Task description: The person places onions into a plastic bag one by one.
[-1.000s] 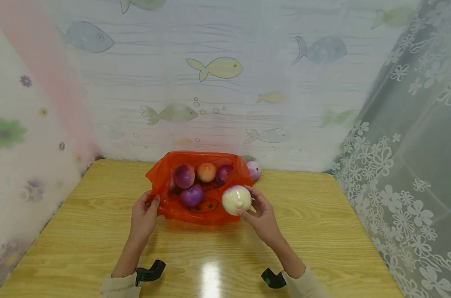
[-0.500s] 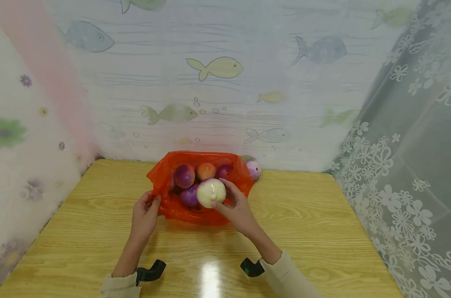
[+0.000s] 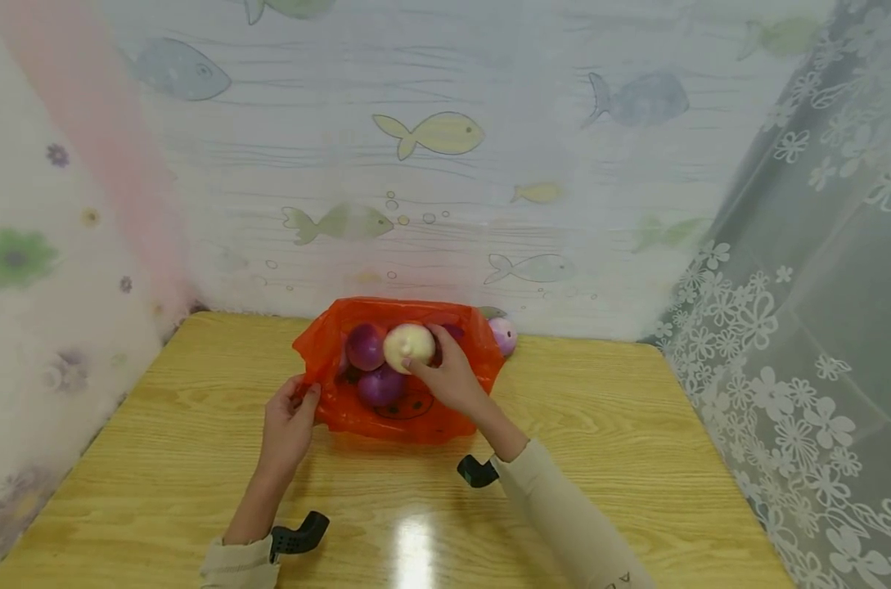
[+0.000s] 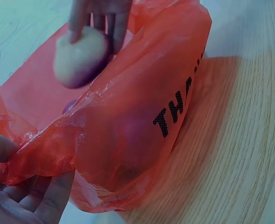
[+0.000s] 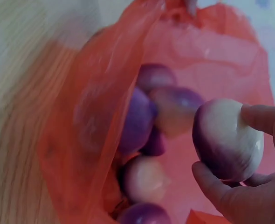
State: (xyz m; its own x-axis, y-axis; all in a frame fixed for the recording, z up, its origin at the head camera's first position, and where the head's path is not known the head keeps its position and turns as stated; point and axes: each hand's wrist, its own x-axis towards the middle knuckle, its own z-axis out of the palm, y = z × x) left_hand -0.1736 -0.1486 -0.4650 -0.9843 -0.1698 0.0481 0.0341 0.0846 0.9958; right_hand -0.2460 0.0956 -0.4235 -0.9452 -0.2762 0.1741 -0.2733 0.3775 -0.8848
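Observation:
My left hand pinches the left edge of a red plastic bag, whose mouth faces me. In my right hand is a glossy, round, purple-and-cream vegetable, onion-like in shape, held over the bag's opening. The right wrist view shows the thumb and fingers around this vegetable, purple on one side and cream on the other. Inside the bag lie several similar purple vegetables, partly hidden by the bag's side. Left of the held one sits a purple vegetable.
A pale purple round vegetable lies outside, behind the bag's right side, by the patterned back wall. The wooden table extends around the bag. A lace curtain hangs at the right.
My right hand has carried the purple-and-cream vegetable leftward from the bag's right edge, then farther back over its opening. My left hand keeps its hold on the bag's edge.

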